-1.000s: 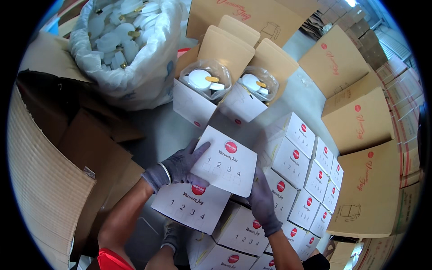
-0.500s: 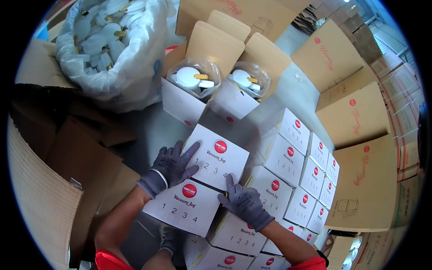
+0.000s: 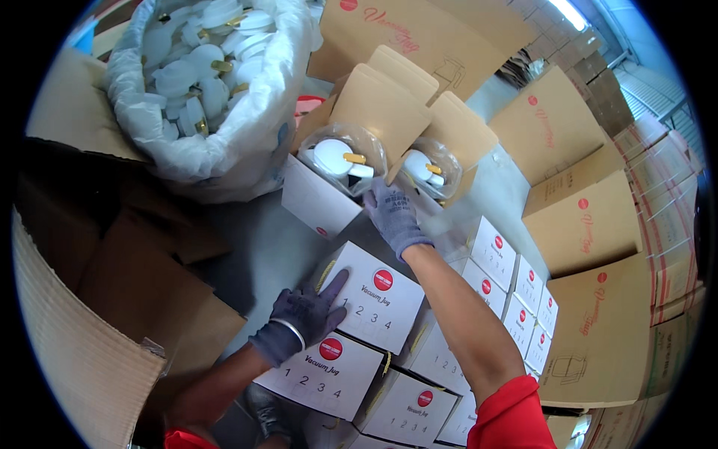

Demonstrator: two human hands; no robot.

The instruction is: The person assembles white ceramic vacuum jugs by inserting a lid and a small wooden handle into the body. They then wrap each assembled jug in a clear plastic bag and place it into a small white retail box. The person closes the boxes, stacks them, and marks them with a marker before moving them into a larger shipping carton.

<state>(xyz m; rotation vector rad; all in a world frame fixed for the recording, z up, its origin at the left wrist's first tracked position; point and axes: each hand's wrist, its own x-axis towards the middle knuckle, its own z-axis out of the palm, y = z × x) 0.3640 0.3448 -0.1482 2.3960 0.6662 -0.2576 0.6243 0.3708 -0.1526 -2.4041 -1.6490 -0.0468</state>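
A grey glove covers each hand. My left hand point(image 3: 308, 310) rests on the left side of a closed white carton point(image 3: 400, 318), its fingers spread. That carton sits above another white carton point(image 3: 318, 385) of the same print. My right hand point(image 3: 393, 217) reaches forward to the near edges of two open boxes, fingers stretched out and partly hidden among the edges. The left open box point(image 3: 318, 200) holds a white jug top point(image 3: 333, 157) with a gold lever, in clear plastic. In the right open box point(image 3: 425, 202) is a similar white top point(image 3: 416, 163).
Several white cartons point(image 3: 493, 251) are stacked at the right. Behind them stand large brown cartons point(image 3: 598, 329). A plastic bag point(image 3: 202, 165) full of white lids point(image 3: 179, 78) stands at the far left, near open brown cardboard point(image 3: 67, 329).
My right hand has left the closed carton and moved forward to the open boxes. My left hand stays on the carton. The whole view has shifted, so the scene sits lower.
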